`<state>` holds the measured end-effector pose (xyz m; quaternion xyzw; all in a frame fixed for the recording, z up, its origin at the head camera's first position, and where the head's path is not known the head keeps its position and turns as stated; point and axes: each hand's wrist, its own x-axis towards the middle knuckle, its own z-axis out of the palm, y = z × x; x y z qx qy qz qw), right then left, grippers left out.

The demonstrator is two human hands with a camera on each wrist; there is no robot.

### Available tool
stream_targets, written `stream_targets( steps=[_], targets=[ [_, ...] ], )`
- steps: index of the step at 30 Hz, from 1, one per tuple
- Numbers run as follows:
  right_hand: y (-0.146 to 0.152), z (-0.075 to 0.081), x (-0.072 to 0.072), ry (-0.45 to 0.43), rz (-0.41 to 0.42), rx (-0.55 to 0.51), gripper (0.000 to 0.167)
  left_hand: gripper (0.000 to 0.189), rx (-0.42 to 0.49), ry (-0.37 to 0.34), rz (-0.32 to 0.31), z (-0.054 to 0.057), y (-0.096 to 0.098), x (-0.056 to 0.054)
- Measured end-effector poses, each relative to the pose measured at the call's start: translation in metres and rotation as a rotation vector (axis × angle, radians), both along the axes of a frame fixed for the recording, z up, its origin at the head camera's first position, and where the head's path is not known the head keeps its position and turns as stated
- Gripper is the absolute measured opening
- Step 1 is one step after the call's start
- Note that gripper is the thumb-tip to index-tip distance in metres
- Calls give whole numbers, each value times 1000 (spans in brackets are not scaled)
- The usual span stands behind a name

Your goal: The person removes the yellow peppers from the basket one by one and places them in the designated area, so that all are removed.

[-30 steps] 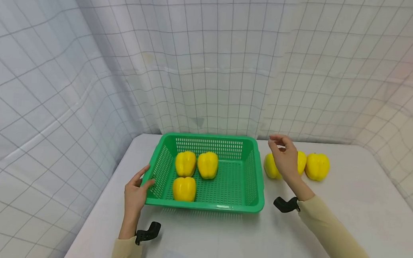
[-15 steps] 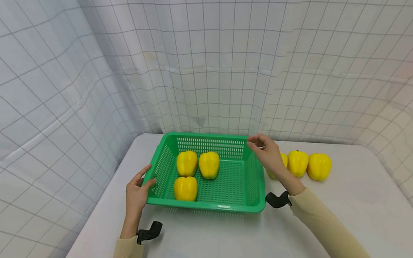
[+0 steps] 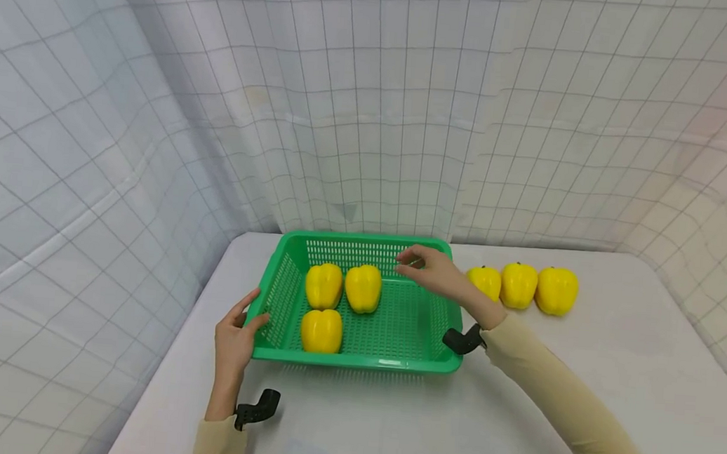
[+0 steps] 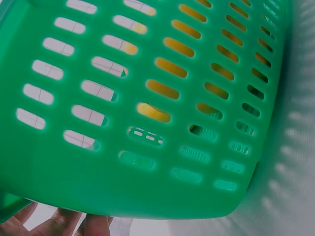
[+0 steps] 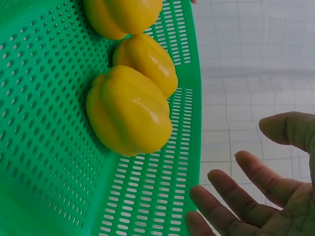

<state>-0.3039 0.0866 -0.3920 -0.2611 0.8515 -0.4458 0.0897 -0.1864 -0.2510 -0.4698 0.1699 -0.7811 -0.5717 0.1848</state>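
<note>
A green plastic basket [image 3: 354, 361] stands on the table with three yellow bell peppers inside: one at the back left [image 3: 324, 286], another beside it [image 3: 363, 288], and the third in front [image 3: 322, 331]. My left hand [image 3: 234, 341] grips the basket's left rim, thumb over the inner side. In the left wrist view its fingers [image 4: 56, 225] show below the perforated wall. Over the basket's right half hovers my right hand [image 3: 434, 271], holding nothing. The right wrist view shows its fingers [image 5: 246, 206] spread apart, off the peppers.
Three more yellow bell peppers stand in a row right of the basket: a near one [image 3: 485, 282] partly behind my right forearm, a middle one [image 3: 518, 286] and a far one [image 3: 557, 291]. A white grid-patterned curtain [image 3: 384, 116] encloses the table [image 3: 362, 431].
My right hand has moved left, from in front of the peppers on the table to above the basket. My left hand has stayed on the rim, and the peppers have not moved.
</note>
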Motion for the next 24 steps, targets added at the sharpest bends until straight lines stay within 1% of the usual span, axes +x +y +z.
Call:
stream_targets(
  steps=[5, 10, 15, 19, 24],
  targets=[
    [-12, 0, -4, -69, 39, 68, 38, 46, 6, 16, -21, 0, -1, -1],
    [-26, -1, -9, -102, 79, 146, 47, 46, 10, 29, -20, 0, 0, 1],
    [-36, -6, -17, -109, 88, 191, 52, 46, 24, 19, -11, 1, 0, 0],
    [-42, -12, -23, -105, 74, 218, 57, 46, 35, 7, -14, 2, -1, 0],
    [-47, -20, -26, -131, 54, 221, 62, 47, 53, -12, -13, 2, 1, 1]
  ],
)
